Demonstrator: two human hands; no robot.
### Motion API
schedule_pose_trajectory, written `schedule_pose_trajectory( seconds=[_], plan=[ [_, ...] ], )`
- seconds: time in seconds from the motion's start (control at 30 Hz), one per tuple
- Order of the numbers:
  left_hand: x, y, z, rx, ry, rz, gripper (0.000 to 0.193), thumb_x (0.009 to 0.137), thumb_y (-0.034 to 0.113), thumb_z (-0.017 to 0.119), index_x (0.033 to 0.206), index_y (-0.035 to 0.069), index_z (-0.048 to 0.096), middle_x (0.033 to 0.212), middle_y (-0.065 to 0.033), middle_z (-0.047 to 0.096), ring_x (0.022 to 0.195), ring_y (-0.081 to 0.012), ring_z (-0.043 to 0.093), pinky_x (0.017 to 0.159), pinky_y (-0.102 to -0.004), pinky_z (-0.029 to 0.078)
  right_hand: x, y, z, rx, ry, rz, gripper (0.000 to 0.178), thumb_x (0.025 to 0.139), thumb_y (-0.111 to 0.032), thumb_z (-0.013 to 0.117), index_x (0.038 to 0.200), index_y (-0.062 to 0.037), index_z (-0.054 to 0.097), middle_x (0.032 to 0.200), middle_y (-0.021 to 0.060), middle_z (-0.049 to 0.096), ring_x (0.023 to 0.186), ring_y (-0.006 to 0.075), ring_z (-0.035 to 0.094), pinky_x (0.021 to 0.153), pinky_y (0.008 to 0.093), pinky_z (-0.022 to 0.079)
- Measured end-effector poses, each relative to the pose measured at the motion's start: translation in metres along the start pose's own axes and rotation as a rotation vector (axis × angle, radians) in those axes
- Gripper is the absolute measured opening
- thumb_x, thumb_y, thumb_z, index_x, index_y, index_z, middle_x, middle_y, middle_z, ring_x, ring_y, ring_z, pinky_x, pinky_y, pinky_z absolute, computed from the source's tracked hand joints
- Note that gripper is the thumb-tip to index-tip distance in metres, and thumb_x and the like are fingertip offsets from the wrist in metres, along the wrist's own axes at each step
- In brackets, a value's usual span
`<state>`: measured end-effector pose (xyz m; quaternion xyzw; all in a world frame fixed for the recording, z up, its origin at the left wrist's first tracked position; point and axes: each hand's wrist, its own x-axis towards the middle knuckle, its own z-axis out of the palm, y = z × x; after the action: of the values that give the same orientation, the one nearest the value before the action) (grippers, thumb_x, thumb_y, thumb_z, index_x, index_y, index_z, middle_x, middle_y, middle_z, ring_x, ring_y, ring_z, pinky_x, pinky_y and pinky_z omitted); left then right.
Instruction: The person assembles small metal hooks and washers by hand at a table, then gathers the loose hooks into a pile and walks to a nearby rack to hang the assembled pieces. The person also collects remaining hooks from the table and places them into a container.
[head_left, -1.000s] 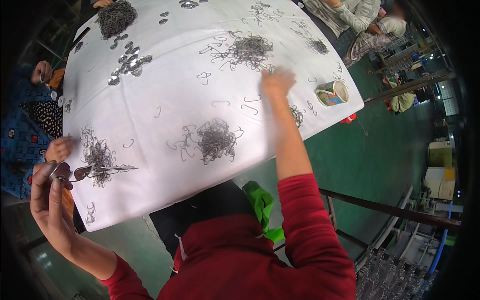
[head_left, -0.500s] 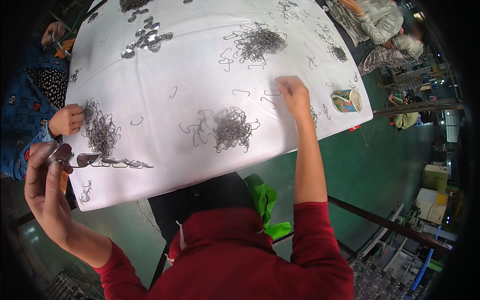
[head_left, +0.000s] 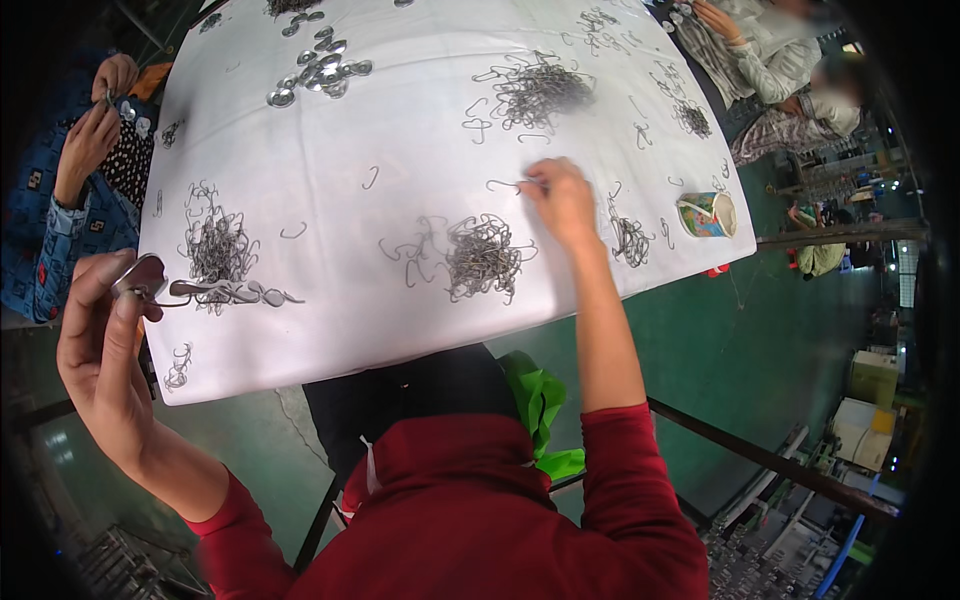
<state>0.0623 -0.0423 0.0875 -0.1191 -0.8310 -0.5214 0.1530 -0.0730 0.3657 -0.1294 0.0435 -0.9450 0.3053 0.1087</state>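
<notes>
Shiny linked discs [head_left: 235,292], thin curved hooks [head_left: 485,258]

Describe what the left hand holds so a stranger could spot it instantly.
Find the large white-covered table, then the bare left hand near its lower-left corner. Thumb and fingers pinch one end of a row of shiny, rounded silver metal pieces pointing rightward. Unlike the tangled thin grey wire hooks beyond it, its pieces are broad and lined up.
</notes>
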Motion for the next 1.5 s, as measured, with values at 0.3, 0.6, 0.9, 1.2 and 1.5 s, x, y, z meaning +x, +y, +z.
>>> schedule_pose_trajectory(
  seconds=[0.3, 0.6, 0.9, 1.2, 1.5],
  plan=[
    [0.000, 0.012, 0.028, -0.145, 0.120, -0.067, 0.031, 0.086, -0.002, 0.053, 0.117, -0.008, 0.052, 0.101, -0.0113, 0.059, 0.087, -0.0139, 0.056, 0.071, -0.0255, 0.043, 0.009, -0.028, -0.001, 0.210, -0.143, 0.199, 0.013, 0.083, -0.012, 0.064, 0.092, -0.0023, 0.063, 0.088, 0.0085, 0.064, 0.074, 0.0183, 0.057, 0.071, 0.0294, 0.044],
    [0.034, 0.018, 0.068, -0.392, 0.140, -0.113, 0.034, 0.079, -0.004, 0.065, 0.112, -0.004, 0.058, 0.088, -0.0041, 0.062, 0.083, -0.0080, 0.060, 0.071, -0.0185, 0.048, 0.015, -0.158, -0.056, 1.049, -0.226, 0.131, 0.014, 0.081, -0.009, 0.067, 0.092, -0.0016, 0.064, 0.079, 0.0028, 0.063, 0.077, 0.0096, 0.054, 0.073, 0.0232, 0.043],
    [0.068, 0.026, 0.083, -0.363, 0.080, -0.156, 0.031, 0.083, -0.001, 0.063, 0.113, -0.002, 0.058, 0.092, -0.0049, 0.063, 0.080, -0.0064, 0.060, 0.071, -0.0174, 0.049, 0.021, -0.248, -0.080, 1.118, -0.180, -0.268, 0.006, 0.081, -0.004, 0.067, 0.083, -0.0020, 0.062, 0.096, 0.0008, 0.052, 0.073, 0.0068, 0.051, 0.067, 0.0192, 0.039],
    [0.108, -0.025, 0.100, -0.447, 0.152, 0.101, 0.030, 0.083, 0.003, 0.061, 0.113, 0.002, 0.061, 0.099, -0.0098, 0.067, 0.079, -0.0118, 0.063, 0.070, -0.0241, 0.051, 0.041, -0.243, -0.071, 0.816, 0.187, -0.377, 0.010, 0.075, -0.004, 0.068, 0.084, -0.0043, 0.064, 0.094, 0.0023, 0.051, 0.085, 0.0125, 0.046, 0.072, 0.0244, 0.036],
    [0.185, -0.218, 0.154, 0.395, 0.064, -0.251, 0.026, 0.078, 0.017, 0.068, 0.098, 0.000, 0.067, 0.092, -0.0128, 0.066, 0.081, -0.0275, 0.063, 0.074, -0.0351, 0.050, 0.047, -0.233, -0.100, 0.870, 0.267, -0.415, 0.010, 0.075, 0.005, 0.064, 0.083, 0.0004, 0.061, 0.095, 0.0059, 0.046, 0.084, 0.0131, 0.045, 0.074, 0.0232, 0.038]
  ],
)
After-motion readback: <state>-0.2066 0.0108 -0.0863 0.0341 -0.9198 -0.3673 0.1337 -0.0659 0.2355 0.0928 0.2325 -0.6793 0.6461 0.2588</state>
